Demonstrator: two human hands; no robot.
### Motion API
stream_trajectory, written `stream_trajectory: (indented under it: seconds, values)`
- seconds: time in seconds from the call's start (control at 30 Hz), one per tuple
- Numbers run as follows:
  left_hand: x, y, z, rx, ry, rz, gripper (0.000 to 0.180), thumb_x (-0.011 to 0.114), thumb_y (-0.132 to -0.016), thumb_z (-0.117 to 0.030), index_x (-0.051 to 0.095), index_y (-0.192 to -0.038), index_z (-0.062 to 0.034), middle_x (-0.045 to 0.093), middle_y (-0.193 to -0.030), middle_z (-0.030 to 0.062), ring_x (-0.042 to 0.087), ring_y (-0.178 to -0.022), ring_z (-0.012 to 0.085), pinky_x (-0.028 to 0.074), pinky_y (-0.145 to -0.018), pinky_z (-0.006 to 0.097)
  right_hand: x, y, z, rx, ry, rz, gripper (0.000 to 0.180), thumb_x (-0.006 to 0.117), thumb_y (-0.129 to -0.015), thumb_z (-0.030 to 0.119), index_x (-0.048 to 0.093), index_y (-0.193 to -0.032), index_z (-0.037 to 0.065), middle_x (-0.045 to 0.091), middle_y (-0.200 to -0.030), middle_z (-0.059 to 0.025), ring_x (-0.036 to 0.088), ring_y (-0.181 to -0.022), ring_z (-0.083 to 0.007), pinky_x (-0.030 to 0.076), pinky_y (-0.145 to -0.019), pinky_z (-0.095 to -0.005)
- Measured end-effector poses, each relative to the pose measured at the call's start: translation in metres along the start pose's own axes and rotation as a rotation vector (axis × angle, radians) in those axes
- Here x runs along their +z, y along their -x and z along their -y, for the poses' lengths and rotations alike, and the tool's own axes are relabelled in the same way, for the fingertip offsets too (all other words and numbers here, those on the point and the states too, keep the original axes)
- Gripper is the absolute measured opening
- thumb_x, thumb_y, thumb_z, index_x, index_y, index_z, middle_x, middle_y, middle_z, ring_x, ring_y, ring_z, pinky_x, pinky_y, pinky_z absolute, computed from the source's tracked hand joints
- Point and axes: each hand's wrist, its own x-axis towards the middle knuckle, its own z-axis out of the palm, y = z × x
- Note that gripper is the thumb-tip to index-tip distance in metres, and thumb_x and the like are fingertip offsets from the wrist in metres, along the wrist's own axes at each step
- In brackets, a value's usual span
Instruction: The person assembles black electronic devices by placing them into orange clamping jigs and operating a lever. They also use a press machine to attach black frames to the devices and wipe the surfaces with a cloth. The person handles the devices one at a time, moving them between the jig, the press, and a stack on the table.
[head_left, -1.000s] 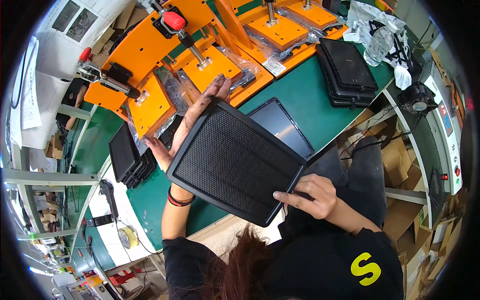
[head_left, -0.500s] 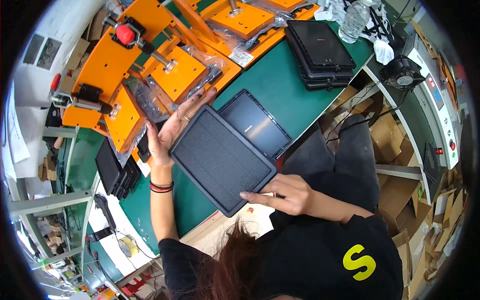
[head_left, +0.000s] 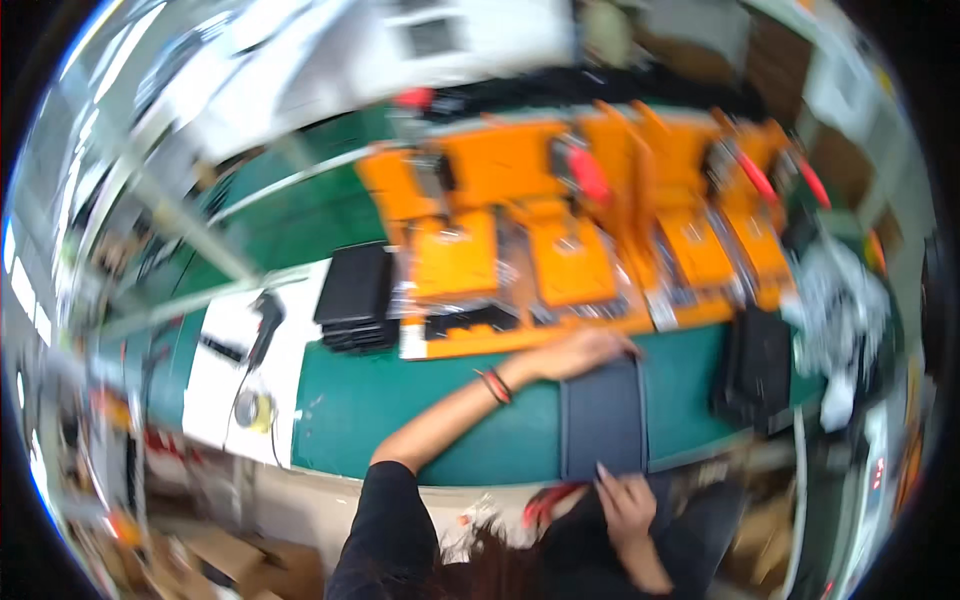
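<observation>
A dark rectangular framed panel (head_left: pixel 603 420) lies over the near right part of the green table, its long sides running away from me. My left hand (head_left: pixel 585 353) is at its far edge with the fingers curled over the rim. At the near edge, my right hand (head_left: pixel 628 505) pinches the frame between thumb and fingers. A dark rim shows along the panel's right side; blur hides whether it belongs to a second panel underneath.
Orange clamp fixtures (head_left: pixel 570 265) with red handles line the table beyond my hands. Stacked black panels (head_left: pixel 357 297) sit left, another black stack (head_left: pixel 757 365) right, beside clear plastic bags (head_left: pixel 840 315). A wire spool (head_left: pixel 255 411) lies on a white sheet at the left.
The view has swung and blurred. The mesh-faced panel, held tilted above another panel before, is now lower and squared to the table. My left hand has gone from its side to its far edge.
</observation>
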Motion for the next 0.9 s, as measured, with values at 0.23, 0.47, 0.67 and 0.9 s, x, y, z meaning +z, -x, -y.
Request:
stream_trajectory:
  seconds: [0.23, 0.47, 0.67, 0.9]
  values:
    - [0.001, 0.002, 0.008, 0.086, -0.014, 0.046, 0.045, 0.029, -0.100, -0.031, 0.056, -0.117, 0.0017, 0.059, -0.114, 0.0167, 0.055, -0.109, 0.0276, 0.040, -0.095, 0.035, -0.009, 0.017, -0.020, 0.078, 0.211, 0.408, 0.053, 0.064, -0.086, 0.033, 0.049, -0.131, 0.010, 0.058, -0.113, -0.0154, 0.058, -0.097, -0.0272, 0.047, -0.080, -0.0427]
    - [0.006, 0.012, 0.009, 0.130, -0.185, -0.057, 0.035, 0.042, -0.097, -0.027, 0.056, -0.106, 0.0037, 0.062, -0.100, 0.0203, 0.059, -0.093, 0.0350, 0.047, -0.081, 0.038, -0.006, -0.004, -0.003, 0.013, 0.146, 0.228, 0.032, 0.073, -0.065, -0.003, 0.070, -0.097, 0.001, 0.055, -0.064, -0.0085, 0.052, -0.054, -0.0207, 0.042, -0.051, -0.0301]
    - [0.004, 0.008, -0.005, 0.224, -0.614, -0.090, 0.031, 0.053, -0.089, -0.025, 0.056, -0.106, -0.0002, 0.062, -0.096, 0.0182, 0.059, -0.094, 0.0327, 0.046, -0.084, 0.041, -0.002, -0.026, 0.007, -0.091, 0.079, 0.192, 0.034, 0.073, -0.065, 0.002, 0.070, -0.098, 0.005, 0.054, -0.065, -0.0039, 0.053, -0.053, -0.0173, 0.043, -0.051, -0.0286]
    - [-0.001, -0.016, -0.084, 0.288, -0.972, -0.337, 0.034, 0.063, -0.067, -0.014, 0.061, -0.100, -0.0034, 0.062, -0.101, 0.0102, 0.056, -0.101, 0.0288, 0.043, -0.094, 0.044, -0.054, -0.023, -0.011, 0.002, 0.019, 0.032, 0.034, 0.064, -0.070, 0.000, 0.067, -0.104, 0.000, 0.049, -0.055, -0.0041, 0.048, -0.045, -0.0175, 0.042, -0.045, -0.0302]
